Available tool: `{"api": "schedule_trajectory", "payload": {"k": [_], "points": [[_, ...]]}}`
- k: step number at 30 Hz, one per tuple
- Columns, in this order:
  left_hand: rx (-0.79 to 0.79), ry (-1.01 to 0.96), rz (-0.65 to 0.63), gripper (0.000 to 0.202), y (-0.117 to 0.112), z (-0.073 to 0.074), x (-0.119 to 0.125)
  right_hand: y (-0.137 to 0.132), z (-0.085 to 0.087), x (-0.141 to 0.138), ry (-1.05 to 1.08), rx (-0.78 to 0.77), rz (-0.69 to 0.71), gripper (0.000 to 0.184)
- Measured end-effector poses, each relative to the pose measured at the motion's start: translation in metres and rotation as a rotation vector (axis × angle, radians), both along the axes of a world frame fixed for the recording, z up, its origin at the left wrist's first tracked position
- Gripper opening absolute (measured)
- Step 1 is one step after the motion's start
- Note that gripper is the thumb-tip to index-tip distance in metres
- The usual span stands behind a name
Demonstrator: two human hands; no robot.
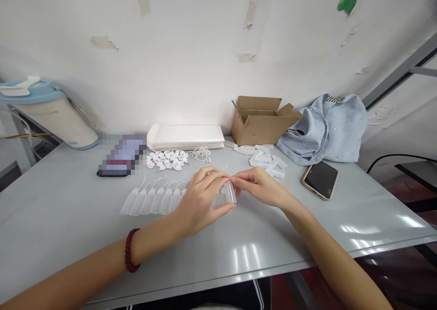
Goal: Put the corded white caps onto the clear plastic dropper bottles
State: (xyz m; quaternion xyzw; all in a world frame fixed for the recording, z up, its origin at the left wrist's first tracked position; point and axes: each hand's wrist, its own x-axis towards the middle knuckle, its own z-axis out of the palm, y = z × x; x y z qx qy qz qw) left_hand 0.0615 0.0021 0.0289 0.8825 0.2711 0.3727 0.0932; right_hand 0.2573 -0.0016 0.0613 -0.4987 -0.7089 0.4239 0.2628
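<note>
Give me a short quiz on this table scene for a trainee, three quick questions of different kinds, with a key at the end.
1. Which wrist wears the red beaded bracelet, left or right?
2. True or false: the cardboard box is shut.
3. What do the left hand and right hand hold between them?

Key:
1. Left.
2. False, its flaps stand open.
3. A clear plastic bottle.

Bottle row [153, 201] blocking the left hand [201, 200]

Translucent plastic bottles [153, 201] rest on a smooth, glossy grey tabletop [68, 219].
</note>
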Motion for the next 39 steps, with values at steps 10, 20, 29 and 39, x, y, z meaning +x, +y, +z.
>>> {"api": "schedule_trajectory", "payload": {"k": [10,20,29,39], "points": [[-0.181,0.173,-0.064,0.041,0.0,-0.011,0.023,0.005,0.003,0.017,-0.37,-0.014,0.154,0.029],[-0.237,0.29,-0.021,0.038,-0.001,-0.012,0.02,0.008,-0.005,0.013,-0.377,-0.007,0.164,0.021],[-0.139,0.407,0.0,0.047,0.001,-0.011,0.013,0.008,-0.013,0.011,-0.266,-0.052,0.093,0.022],[-0.057,0.491,0.049,0.047,0.003,-0.013,0.01,0.008,-0.011,0.009,-0.212,-0.095,0.054,0.02]]}}
